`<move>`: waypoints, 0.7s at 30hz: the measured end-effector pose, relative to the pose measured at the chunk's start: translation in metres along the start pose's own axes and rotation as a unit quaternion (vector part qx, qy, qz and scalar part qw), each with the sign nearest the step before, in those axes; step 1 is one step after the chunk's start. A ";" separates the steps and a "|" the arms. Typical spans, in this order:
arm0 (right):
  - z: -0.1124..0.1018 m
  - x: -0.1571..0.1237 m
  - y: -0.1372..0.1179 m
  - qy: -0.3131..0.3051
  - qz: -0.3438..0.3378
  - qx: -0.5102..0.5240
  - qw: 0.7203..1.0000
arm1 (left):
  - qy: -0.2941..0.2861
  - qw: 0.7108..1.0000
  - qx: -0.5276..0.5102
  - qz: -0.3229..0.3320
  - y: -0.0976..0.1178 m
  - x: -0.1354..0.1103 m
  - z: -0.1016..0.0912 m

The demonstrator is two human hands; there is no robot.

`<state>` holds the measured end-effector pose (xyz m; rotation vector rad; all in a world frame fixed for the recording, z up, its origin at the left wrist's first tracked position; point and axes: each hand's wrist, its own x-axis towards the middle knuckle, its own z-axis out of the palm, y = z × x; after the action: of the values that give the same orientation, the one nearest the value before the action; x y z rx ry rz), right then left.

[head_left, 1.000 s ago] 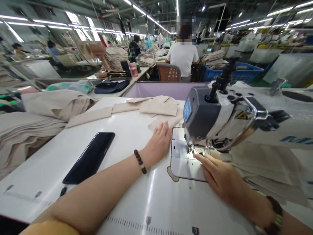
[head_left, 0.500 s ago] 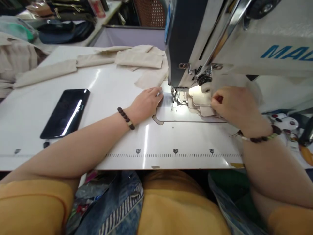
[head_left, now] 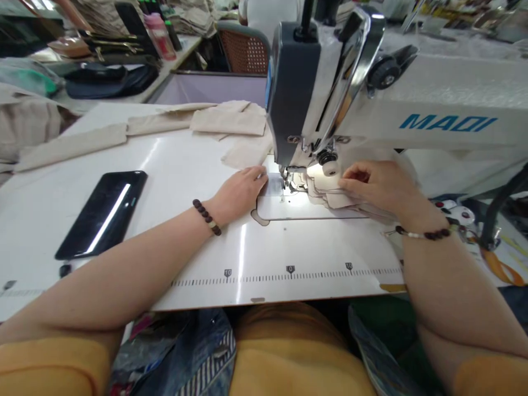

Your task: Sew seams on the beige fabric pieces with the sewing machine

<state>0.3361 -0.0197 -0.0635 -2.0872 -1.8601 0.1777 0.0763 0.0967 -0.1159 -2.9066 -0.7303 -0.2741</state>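
The sewing machine (head_left: 289, 99) stands over the white table, its lit needle area between my two hands. Left of the presser foot (head_left: 297, 183), my left hand (head_left: 239, 193) rests at the metal plate's edge, fingers curled together; what is at the fingertips, if anything, is too small to make out. My right hand (head_left: 377, 184) pinches the right side of some layered beige fabric pieces (head_left: 330, 193) with thumb and forefinger. These pieces lie in an uneven stack right of the foot. Behind my left hand, more beige fabric (head_left: 229, 120) stretches across the table.
A black phone (head_left: 103, 214) lies at the left, beside my forearm. A printed ruler scale (head_left: 259, 279) runs along the table's front edge. Behind are a rattan chair (head_left: 247, 52), a pink bottle (head_left: 160, 36) and dark pouches (head_left: 109, 81). Small items (head_left: 457, 212) sit beyond my right wrist.
The view has tilted up, so the scene sits lower and more of the machine shows. My right hand has shifted slightly left over the fabric pieces. My left hand stays by the plate.
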 end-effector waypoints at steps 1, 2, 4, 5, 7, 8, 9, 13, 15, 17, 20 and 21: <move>0.001 0.000 -0.001 0.003 -0.008 0.000 1.000 | 0.000 1.000 0.002 0.000 0.000 0.000 0.000; 0.002 -0.001 -0.002 0.012 -0.017 -0.012 1.000 | -0.001 1.000 0.001 -0.002 0.000 0.000 0.000; 0.006 -0.002 -0.005 0.038 -0.032 -0.062 0.997 | -0.009 1.000 -0.006 -0.006 0.002 0.000 0.000; 0.008 -0.003 -0.007 0.052 -0.034 -0.089 0.994 | -0.015 1.000 -0.011 -0.008 0.002 0.000 0.000; 0.011 -0.004 -0.009 0.068 -0.034 -0.126 0.989 | -0.025 0.999 -0.018 -0.011 0.004 0.000 -0.001; 0.011 -0.005 -0.010 0.073 -0.036 -0.134 0.988 | -0.029 0.999 -0.020 -0.012 0.004 0.000 -0.002; 0.011 -0.005 -0.010 0.081 -0.038 -0.134 0.987 | -0.031 0.999 -0.023 -0.013 0.004 0.000 -0.002; 0.009 -0.003 -0.004 0.134 -0.020 -0.041 0.990 | -0.027 0.999 -0.024 -0.013 0.004 -0.001 -0.004; 0.009 0.000 0.003 0.135 0.026 0.058 0.989 | -0.023 1.000 -0.016 -0.005 0.004 -0.001 -0.003; 0.009 0.004 0.012 0.131 0.064 0.177 0.973 | -0.018 1.000 -0.010 -0.001 0.003 -0.001 -0.002; 0.006 0.003 0.022 0.140 0.059 0.251 0.956 | -0.006 1.000 -0.014 0.007 0.002 0.000 0.000; 0.002 0.001 0.024 0.127 0.055 0.237 0.962 | -0.002 1.000 -0.017 0.011 0.002 0.000 0.001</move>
<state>0.3577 -0.0205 -0.0734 -1.7821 -1.3866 0.3297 0.0772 0.0952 -0.1170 -2.9454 -0.7015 -0.2818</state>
